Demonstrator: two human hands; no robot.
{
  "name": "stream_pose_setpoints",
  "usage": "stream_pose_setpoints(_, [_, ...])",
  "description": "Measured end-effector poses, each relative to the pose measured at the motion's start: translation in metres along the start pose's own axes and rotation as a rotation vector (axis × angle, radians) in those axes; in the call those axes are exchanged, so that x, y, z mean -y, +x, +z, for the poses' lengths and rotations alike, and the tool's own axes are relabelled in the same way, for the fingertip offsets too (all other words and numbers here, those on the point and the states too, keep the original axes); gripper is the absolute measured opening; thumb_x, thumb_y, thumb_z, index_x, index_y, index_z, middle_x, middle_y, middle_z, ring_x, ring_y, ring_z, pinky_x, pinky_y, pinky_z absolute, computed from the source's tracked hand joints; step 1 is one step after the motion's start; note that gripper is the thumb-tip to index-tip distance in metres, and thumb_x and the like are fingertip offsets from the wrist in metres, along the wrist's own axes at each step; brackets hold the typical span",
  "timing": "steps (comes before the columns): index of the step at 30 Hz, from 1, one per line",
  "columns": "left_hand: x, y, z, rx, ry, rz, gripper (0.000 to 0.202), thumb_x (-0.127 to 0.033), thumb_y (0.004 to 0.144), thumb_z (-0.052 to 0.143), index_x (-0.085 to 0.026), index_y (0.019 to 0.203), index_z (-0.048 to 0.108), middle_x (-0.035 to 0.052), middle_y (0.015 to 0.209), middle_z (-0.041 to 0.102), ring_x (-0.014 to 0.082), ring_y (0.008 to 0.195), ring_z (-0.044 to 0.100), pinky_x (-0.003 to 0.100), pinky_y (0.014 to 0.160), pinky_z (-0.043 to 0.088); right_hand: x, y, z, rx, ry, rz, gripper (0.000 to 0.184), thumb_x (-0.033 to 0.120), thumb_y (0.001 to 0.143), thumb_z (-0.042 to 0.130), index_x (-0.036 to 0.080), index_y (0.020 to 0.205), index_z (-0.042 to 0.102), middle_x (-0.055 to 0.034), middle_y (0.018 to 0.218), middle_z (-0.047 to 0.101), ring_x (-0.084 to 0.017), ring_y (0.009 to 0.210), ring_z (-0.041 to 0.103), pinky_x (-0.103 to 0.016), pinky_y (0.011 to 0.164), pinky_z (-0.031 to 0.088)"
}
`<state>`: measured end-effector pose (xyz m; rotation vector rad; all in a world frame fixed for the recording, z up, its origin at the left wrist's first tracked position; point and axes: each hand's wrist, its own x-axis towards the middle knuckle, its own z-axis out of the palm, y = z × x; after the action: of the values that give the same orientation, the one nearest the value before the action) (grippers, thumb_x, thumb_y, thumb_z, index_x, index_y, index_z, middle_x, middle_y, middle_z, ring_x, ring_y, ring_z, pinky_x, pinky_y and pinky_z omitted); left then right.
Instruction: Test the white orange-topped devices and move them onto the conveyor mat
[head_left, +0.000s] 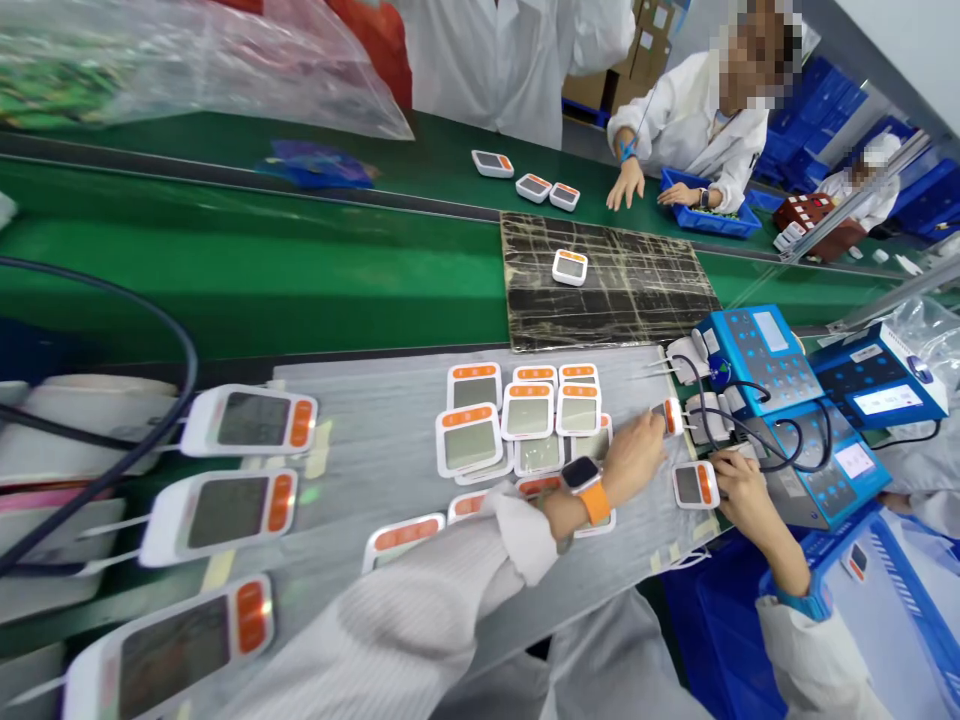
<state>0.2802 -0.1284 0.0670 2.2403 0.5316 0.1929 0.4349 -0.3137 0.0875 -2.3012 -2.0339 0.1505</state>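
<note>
- The left hand (pixel 636 458) is pinched narrow on a small white meter (pixel 670 416) with an orange end.
- The right hand (pixel 739 490) holds another white meter (pixel 694 485) by its side.
- A pile of white meters (pixel 525 420) lies on a clear plastic sheet (pixel 630 390), just left of the hands.
- A blue test box (pixel 757 360) with black wires (pixel 739 420) sits just past the hands.
- The sheet lies on a green belt (pixel 225 300).

Blue crates (pixel 806 130) and cardboard boxes (pixel 637 60) beyond a green conveyor belt (pixel 247 290)
</note>
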Motion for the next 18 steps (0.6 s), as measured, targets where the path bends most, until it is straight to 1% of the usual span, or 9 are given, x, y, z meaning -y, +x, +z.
stream_pose_setpoints(1, [-0.005, -0.006, 0.005, 0.075, -0.005, 0.058, 0.035, -0.024, 0.081, 0.075, -0.020, 0.109, 0.053, 0.0092, 0.114, 0.061, 0.0272, 0.108, 0.062, 0.039, 0.092, 0.051, -0.002, -0.002, 0.004, -0.024, -0.008, -0.014, 0.035, 0.003, 0.076, 0.055, 0.021, 0.098, 0.075, -0.0109, 0.105, 0.072, -0.031, 0.112, 0.055, -0.043, 0.085, 0.042])
stream_pose_setpoints(2, [-0.009, -0.011, 0.012, 0.141, -0.016, 0.115, 0.042, -0.027, 0.080, 0.077, -0.021, 0.114, 0.053, 0.0097, 0.116, 0.062, 0.0282, 0.110, 0.062, 0.039, 0.093, 0.051, -0.004, -0.003, 0.007, -0.041, -0.009, -0.030, 0.034, 0.004, 0.077, 0.055, 0.021, 0.098, 0.075, -0.0105, 0.106, 0.072, -0.031, 0.113, 0.055, -0.043, 0.086, 0.041])
stream_pose_setpoints(4, [-0.017, -0.017, 0.025, 0.200, -0.020, 0.165, 0.066, -0.032, 0.072, 0.083, -0.020, 0.127, 0.049, 0.0126, 0.124, 0.061, 0.0318, 0.116, 0.059, 0.041, 0.095, 0.051, -0.008, -0.005, 0.009, -0.057, -0.002, -0.049, 0.034, 0.004, 0.079, 0.054, 0.022, 0.100, 0.074, -0.0100, 0.107, 0.072, -0.030, 0.116, 0.054, -0.044, 0.088, 0.039])
stream_pose_setpoints(5, [-0.020, -0.018, 0.031, 0.196, -0.014, 0.157, 0.075, -0.034, 0.070, 0.085, -0.019, 0.132, 0.047, 0.0137, 0.126, 0.060, 0.0336, 0.118, 0.058, 0.043, 0.095, 0.051, -0.009, -0.006, 0.010, -0.064, 0.004, -0.052, 0.034, 0.005, 0.080, 0.053, 0.021, 0.101, 0.073, -0.0101, 0.108, 0.072, -0.030, 0.117, 0.054, -0.044, 0.089, 0.039])
stream_pose_setpoints(6, [-0.022, -0.018, 0.035, 0.189, -0.012, 0.141, 0.078, -0.036, 0.070, 0.084, -0.019, 0.135, 0.046, 0.0135, 0.125, 0.060, 0.0344, 0.116, 0.059, 0.044, 0.093, 0.051, -0.011, -0.006, 0.010, -0.079, 0.013, -0.051, 0.034, 0.005, 0.080, 0.053, 0.021, 0.101, 0.073, -0.0102, 0.107, 0.072, -0.030, 0.117, 0.054, -0.044, 0.089, 0.038])
stream_pose_setpoints(8, [-0.023, -0.017, 0.039, 0.179, -0.042, 0.120, 0.078, -0.040, 0.071, 0.081, -0.023, 0.139, 0.046, 0.0107, 0.123, 0.059, 0.0327, 0.107, 0.063, 0.043, 0.089, 0.053, -0.013, -0.008, 0.012, -0.133, 0.034, -0.045, 0.031, 0.006, 0.082, 0.052, 0.021, 0.099, 0.073, -0.0100, 0.103, 0.073, -0.029, 0.115, 0.056, -0.042, 0.087, 0.038])
stream_pose_setpoints(10, [-0.022, -0.015, 0.038, 0.161, -0.099, 0.136, 0.083, -0.042, 0.069, 0.081, -0.028, 0.142, 0.045, 0.0086, 0.125, 0.056, 0.0297, 0.101, 0.064, 0.041, 0.087, 0.054, -0.014, -0.008, 0.015, -0.204, 0.058, -0.048, 0.026, 0.009, 0.085, 0.052, 0.020, 0.096, 0.072, -0.0093, 0.096, 0.073, -0.028, 0.110, 0.058, -0.041, 0.086, 0.039])
stream_pose_setpoints(12, [-0.019, -0.014, 0.035, 0.140, -0.150, 0.155, 0.088, -0.041, 0.066, 0.082, -0.028, 0.144, 0.044, 0.0083, 0.124, 0.053, 0.0277, 0.100, 0.063, 0.040, 0.087, 0.055, -0.014, -0.007, 0.018, -0.258, 0.082, -0.055, 0.022, 0.012, 0.088, 0.052, 0.020, 0.094, 0.071, -0.0085, 0.091, 0.073, -0.027, 0.106, 0.060, -0.040, 0.085, 0.039])
stream_pose_setpoints(18, [-0.018, -0.011, 0.031, 0.118, -0.237, 0.167, 0.091, -0.036, 0.061, 0.083, -0.029, 0.143, 0.047, 0.0059, 0.117, 0.047, 0.0243, 0.096, 0.059, 0.041, 0.093, 0.053, -0.014, -0.001, 0.021, -0.319, 0.114, -0.072, 0.022, 0.013, 0.090, 0.051, 0.020, 0.093, 0.072, -0.0077, 0.089, 0.073, -0.025, 0.102, 0.062, -0.039, 0.082, 0.040])
